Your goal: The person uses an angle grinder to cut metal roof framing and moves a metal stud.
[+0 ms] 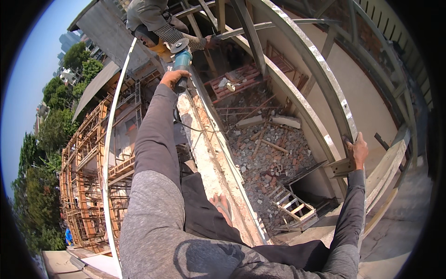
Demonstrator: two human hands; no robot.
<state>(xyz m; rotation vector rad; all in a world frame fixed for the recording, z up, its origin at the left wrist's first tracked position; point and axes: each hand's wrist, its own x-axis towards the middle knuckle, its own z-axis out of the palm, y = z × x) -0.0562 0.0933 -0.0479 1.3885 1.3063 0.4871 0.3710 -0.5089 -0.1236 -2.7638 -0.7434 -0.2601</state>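
At the upper middle, my left hand (174, 79) is closed round the body of a teal and black angle grinder (183, 59), its metal guard end pointing away from me toward a co-worker. That arm is stretched straight out. Far to the right, my right hand (357, 151) grips the lower end of a long grey metal beam (330, 79), its fingers wrapped over the edge. Just below that hand a bracket-like metal piece (341, 167) sits against the beam. My bare foot (221, 207) is on a narrow concrete wall top (204, 158).
A co-worker (151, 21) in a striped sleeve crouches ahead, one hand (213, 42) on a beam. Deep below right lies brick rubble (269, 158) with a wooden ladder (292, 204). Wooden formwork (88, 172) stands below left, past a pale pole (114, 116). A cord (197, 129) crosses the wall.
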